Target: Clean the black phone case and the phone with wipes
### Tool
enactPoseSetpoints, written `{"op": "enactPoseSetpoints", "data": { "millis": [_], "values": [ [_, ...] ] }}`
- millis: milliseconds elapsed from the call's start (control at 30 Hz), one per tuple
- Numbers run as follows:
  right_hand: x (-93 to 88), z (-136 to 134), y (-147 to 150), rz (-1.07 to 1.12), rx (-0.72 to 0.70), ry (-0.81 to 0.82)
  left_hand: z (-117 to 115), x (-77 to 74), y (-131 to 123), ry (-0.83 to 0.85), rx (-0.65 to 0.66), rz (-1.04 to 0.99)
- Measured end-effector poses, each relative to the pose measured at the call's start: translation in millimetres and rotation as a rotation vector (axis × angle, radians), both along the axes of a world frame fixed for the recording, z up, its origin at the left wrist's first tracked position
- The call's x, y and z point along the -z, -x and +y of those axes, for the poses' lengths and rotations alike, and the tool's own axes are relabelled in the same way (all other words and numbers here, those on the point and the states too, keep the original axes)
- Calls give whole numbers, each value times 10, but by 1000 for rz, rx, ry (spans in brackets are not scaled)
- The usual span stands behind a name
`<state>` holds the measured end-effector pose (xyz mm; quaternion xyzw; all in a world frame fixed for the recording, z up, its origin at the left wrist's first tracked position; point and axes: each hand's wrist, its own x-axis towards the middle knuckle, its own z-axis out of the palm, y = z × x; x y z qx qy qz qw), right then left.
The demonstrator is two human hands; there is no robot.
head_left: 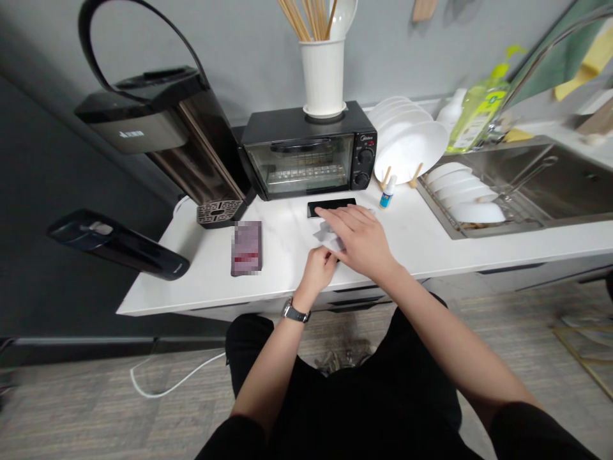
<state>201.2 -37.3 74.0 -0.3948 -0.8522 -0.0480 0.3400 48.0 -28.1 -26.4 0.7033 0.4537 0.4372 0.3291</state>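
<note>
My right hand [361, 236] lies flat, fingers stretched out, pressing a white cloth [325, 233] onto the white counter [431, 243]. Just beyond the cloth lies a black phone [331, 206], in front of the toaster oven. My left hand [318, 268], with a watch on its wrist, is curled and pinches the near edge of something dark that sits under the right hand; I cannot make out what it is. A small white bottle with a blue label [387, 193] stands to the right of the phone.
A black toaster oven [309, 153] carries a white chopstick holder [323, 76]. A water dispenser [186, 140] stands at the left. A blurred card-like item [246, 248] lies on the counter. White plates [409, 144], a sink [527, 185] with bowls and a green soap bottle [479, 108] are on the right.
</note>
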Motion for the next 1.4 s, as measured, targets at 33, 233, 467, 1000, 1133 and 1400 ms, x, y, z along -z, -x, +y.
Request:
{"op": "enactPoseSetpoints", "data": {
  "millis": [33,233,467,1000,1133,1400],
  "values": [
    [14,4,-22,41,46,-2,-2,-8,1,-10,5,-10],
    [71,23,-101,211,214,56,-25,-34,1,-37,29,-43],
    [45,-14,44,128,158,-62,-27,-13,6,-26,37,-32],
    [-2,-78,147,-20,-30,-138,-63,-12,17,-23,11,49],
    [-16,-46,109,15,48,-92,-31,-10,16,-21,39,-26],
    [11,47,-38,227,162,81,-26,-35,-7,16,12,-95]
  ]
}}
